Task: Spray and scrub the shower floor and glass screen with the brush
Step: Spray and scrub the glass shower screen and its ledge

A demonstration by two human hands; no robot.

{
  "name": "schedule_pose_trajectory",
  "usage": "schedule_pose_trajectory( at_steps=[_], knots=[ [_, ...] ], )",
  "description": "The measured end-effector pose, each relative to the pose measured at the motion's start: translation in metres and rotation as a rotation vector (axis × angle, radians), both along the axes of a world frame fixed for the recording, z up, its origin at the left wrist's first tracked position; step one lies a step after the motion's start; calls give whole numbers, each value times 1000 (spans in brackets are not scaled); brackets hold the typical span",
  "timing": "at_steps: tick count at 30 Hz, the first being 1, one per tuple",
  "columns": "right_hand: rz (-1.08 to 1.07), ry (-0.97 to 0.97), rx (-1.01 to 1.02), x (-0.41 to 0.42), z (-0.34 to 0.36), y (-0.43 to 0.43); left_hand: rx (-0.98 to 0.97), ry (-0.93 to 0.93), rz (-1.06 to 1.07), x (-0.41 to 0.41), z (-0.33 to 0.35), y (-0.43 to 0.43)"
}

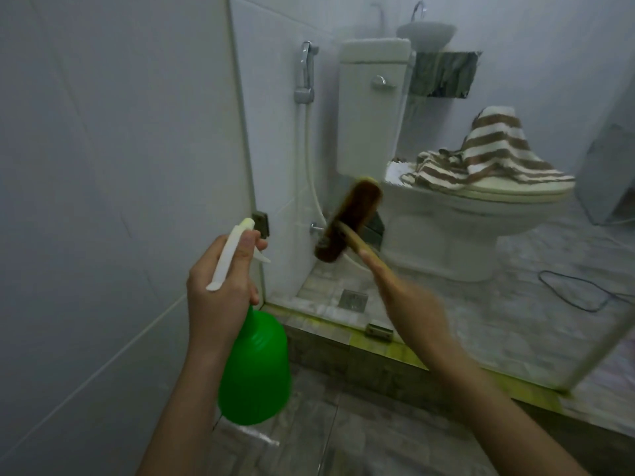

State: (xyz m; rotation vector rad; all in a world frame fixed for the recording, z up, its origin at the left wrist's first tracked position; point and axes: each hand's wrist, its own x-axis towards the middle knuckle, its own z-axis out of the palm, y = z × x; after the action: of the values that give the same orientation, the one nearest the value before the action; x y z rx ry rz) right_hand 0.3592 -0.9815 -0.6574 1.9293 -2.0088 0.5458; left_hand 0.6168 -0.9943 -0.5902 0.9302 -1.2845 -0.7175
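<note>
Green and low in the frame's centre, the spray bottle [254, 365] hangs from the left hand [220, 286]. That hand's fingers are wrapped round the bottle's neck under the white trigger head, with the nozzle pointing up and to the right.

To its right, the right hand [415, 310] is clamped on the wooden handle of the brush [347, 221]. The two hands are apart. The right hand is blurred, so its fingers cannot be made out singly.

The brush's dark bristle head slants across the middle of the frame, up at the glass screen [515, 304]. I cannot tell whether it touches the glass.

The screen stands on a low stone kerb [326, 338] with a yellowish seam. The grey shower floor [343, 434] fills the bottom of the frame.

Through the glass, at upper right, show a toilet [446, 235], a striped towel [488, 156] heaped on its lid, and the cistern [371, 111]. A floor drain [353, 299] lies just beyond the kerb.
</note>
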Motion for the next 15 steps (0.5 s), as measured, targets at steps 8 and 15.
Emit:
schedule_pose_trajectory(
  at_steps=[8, 15],
  knots=[
    [85, -115, -207, 14, 89, -30, -41, 21, -20, -9, 11, 13],
    [27, -302, -193, -34, 27, 51, -30, 28, -70, -27, 24, 25]
  ],
)
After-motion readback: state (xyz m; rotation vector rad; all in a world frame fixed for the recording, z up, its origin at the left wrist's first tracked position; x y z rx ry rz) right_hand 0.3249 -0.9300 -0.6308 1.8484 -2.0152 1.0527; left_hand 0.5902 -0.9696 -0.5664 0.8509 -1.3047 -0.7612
